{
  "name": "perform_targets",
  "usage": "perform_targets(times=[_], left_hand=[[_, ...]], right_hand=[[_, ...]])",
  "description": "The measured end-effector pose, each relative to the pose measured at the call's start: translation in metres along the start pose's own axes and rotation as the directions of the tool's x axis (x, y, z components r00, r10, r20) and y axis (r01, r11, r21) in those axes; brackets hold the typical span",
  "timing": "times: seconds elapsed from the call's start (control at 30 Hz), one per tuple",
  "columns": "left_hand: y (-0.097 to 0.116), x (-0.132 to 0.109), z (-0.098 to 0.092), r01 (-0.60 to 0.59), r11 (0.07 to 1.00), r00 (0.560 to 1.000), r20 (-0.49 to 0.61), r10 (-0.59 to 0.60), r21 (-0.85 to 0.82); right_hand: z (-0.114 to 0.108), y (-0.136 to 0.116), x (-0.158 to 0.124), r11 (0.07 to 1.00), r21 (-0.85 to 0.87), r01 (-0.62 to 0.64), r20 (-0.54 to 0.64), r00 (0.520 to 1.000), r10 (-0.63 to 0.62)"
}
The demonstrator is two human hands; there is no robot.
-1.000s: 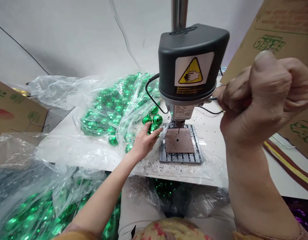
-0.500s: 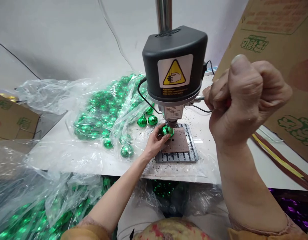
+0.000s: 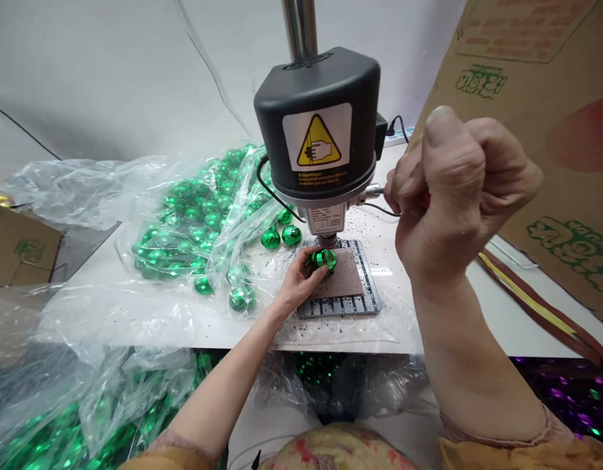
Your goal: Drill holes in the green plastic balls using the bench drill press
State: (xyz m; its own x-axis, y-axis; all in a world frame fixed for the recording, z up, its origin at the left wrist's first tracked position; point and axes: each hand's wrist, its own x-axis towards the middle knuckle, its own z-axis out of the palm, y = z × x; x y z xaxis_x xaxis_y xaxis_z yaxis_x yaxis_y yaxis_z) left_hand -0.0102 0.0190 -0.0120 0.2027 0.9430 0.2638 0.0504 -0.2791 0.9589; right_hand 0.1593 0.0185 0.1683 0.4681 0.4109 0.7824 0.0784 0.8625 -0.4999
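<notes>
Beneath the head of a black drill press (image 3: 316,127): one green faceted ball (image 3: 324,260), held by the left hand (image 3: 301,274).

The green faceted ball is pinched between the thumb and fingers of the left hand, over a brown pad (image 3: 348,281) laid on a slotted metal base (image 3: 371,303); whether the pad is touched by it cannot be told. A metal lever (image 3: 376,191) at the side of the drill press is gripped by the right hand (image 3: 453,196), its fingers curled into a fist. Two loose green balls (image 3: 292,235) are placed side by side on the white table (image 3: 159,323), near the left hand. Farther left, a heap of green balls (image 3: 184,241) is partly covered by clear plastic (image 3: 96,189). Dark shavings are scattered around the base. At right, a printed cardboard box (image 3: 517,137) is stood.
</notes>
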Motion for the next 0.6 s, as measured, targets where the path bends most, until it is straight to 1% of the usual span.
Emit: perform_targets(times=[0.13,0.23,0.37,0.43,0.5,0.6], left_hand=[[-0.0018,0.0036,0.002,-0.002,0.999,1.0,-0.012,0.002,-0.049],[-0.0042,0.0063,0.0024,-0.013,0.996,1.0,0.015,0.014,-0.083],[-0.0065,0.007,0.001,-0.017,0.997,0.998,0.055,0.022,-0.08],[-0.0075,0.0064,0.0008,-0.021,0.996,0.998,0.064,0.026,-0.082],[-0.0083,0.0055,0.0014,-0.026,0.997,0.997,0.068,0.032,-0.078],[-0.0082,0.004,0.0032,-0.026,0.998,0.997,0.068,0.03,-0.054]], right_hand=[[0.0025,0.0039,0.0005,0.998,0.038,0.046,-0.021,0.999,-0.045],[0.0026,0.0027,0.0002,1.0,-0.002,0.029,-0.022,0.999,-0.029],[0.0006,0.0004,-0.0003,1.0,-0.031,-0.003,-0.002,1.0,0.003],[0.0002,0.0009,0.0,1.0,0.012,0.009,0.007,1.0,-0.009],[0.0007,0.002,0.0005,0.997,0.068,0.047,-0.005,0.999,-0.047],[0.0023,0.0026,0.0007,0.998,0.05,0.046,-0.024,0.999,-0.045]])
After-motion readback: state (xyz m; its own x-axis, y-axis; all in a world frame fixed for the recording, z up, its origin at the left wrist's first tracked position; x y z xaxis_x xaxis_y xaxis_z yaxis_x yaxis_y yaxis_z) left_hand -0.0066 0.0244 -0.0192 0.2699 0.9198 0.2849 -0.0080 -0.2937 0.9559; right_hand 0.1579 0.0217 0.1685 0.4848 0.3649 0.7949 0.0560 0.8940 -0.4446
